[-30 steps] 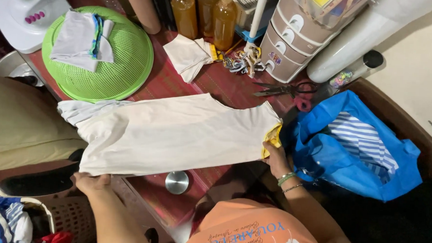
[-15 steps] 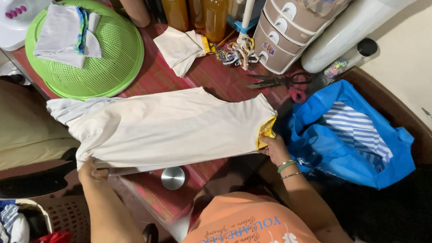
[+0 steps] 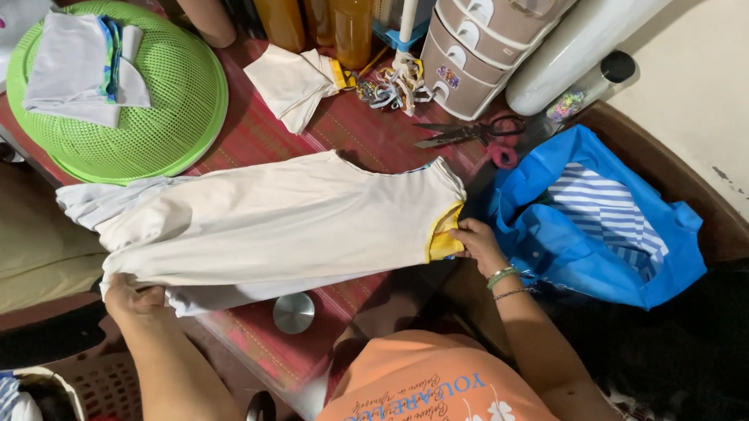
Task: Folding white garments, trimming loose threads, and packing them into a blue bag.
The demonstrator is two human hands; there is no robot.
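The cream shirt (image 3: 264,227) lies stretched across the red table (image 3: 344,142); the left hand (image 3: 133,297) pinches its hem, closed tight; the right hand (image 3: 474,242) grips its yellow collar (image 3: 443,239), fingers curled

Beyond my left hand I see a green mesh basket (image 3: 173,101) turned upside down, with folded pale cloths (image 3: 78,63) on top. Straight ahead of both hands lies another folded cream cloth (image 3: 292,81), and behind it stand amber bottles (image 3: 311,14). Ahead of my right hand I see scissors (image 3: 470,132) with pink handles and a grey drawer unit (image 3: 483,38). Just beside my right hand sits a blue bag (image 3: 550,235) holding striped fabric (image 3: 606,216). Between my arms lies a round metal lid (image 3: 293,312).
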